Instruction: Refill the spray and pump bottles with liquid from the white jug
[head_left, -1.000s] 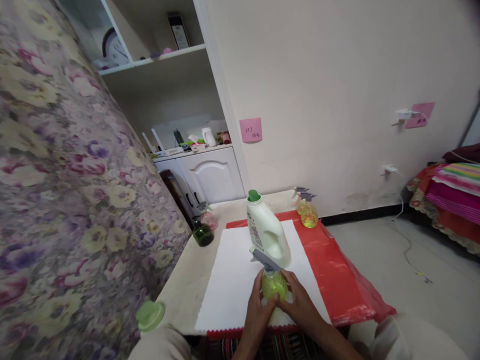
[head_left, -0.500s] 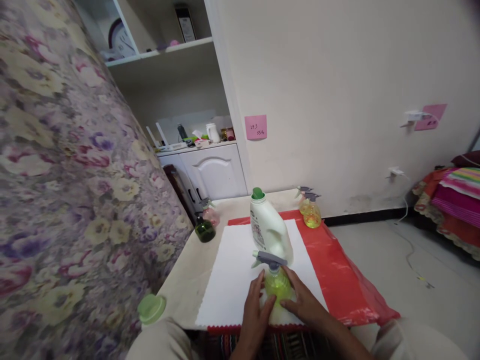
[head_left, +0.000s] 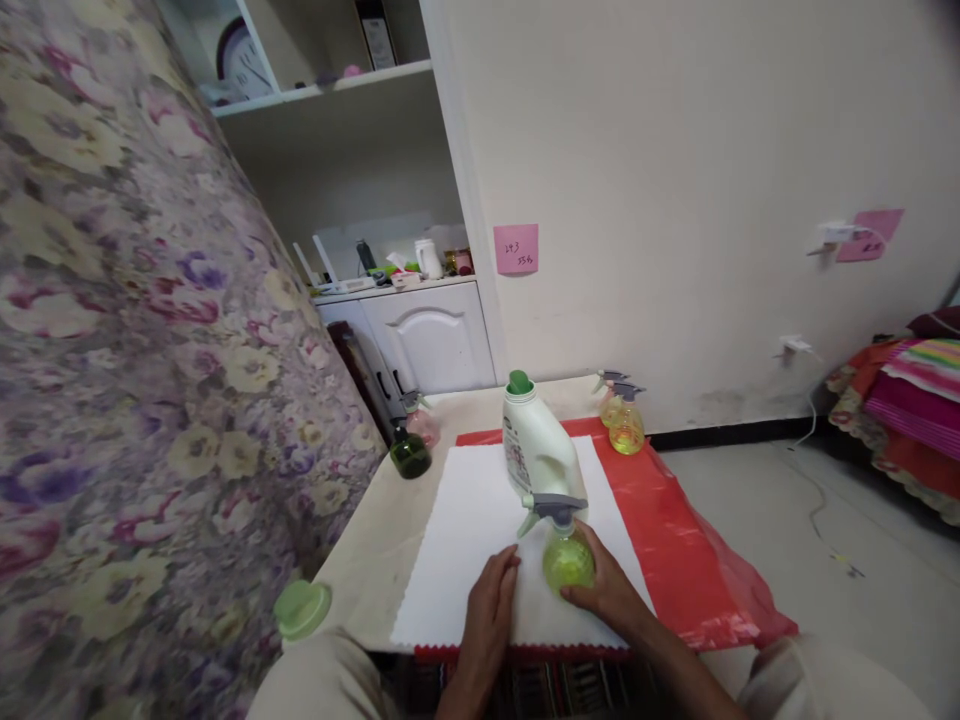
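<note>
Left hand has let go since the earlier frame; it now lies flat, fingers spread, on the white mat just left of the green spray bottle. Right hand alone cups the bottle's round body, upright near the mat's front edge. Looks like the set-down step; next move likely calls for a clean release without tipping. White detergent jug just behind. Mat overlaps red plastic sheet on a beige table; 2 yellow sprayers at back. Floral curtain left, wall cupboard beyond.
</note>
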